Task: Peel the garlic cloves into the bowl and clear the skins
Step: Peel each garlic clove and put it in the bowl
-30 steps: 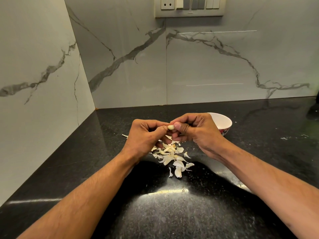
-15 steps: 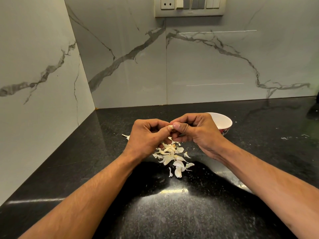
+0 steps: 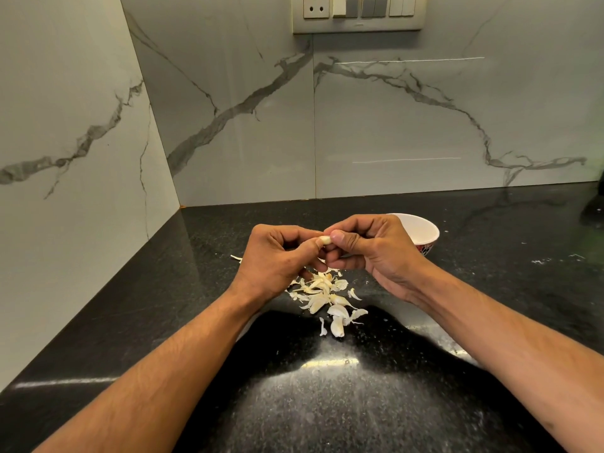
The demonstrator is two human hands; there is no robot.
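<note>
A pale garlic clove (image 3: 325, 239) is pinched between the thumbs and fingers of both hands above the counter. My left hand (image 3: 277, 258) grips it from the left with curled fingers, and my right hand (image 3: 369, 250) grips it from the right. Below the hands lies a heap of garlic skins and cloves (image 3: 327, 297) on the black counter. A white bowl (image 3: 425, 232) with a red pattern stands behind my right hand, partly hidden by it; its inside is not visible.
The black speckled counter (image 3: 327, 403) meets marble walls at the left and back, forming a corner. A switch panel (image 3: 358, 13) is high on the back wall. A stray skin piece (image 3: 236, 257) lies left of my left hand.
The hands stay together on the clove. More of the clove shows between the thumbs now than half a second ago.
</note>
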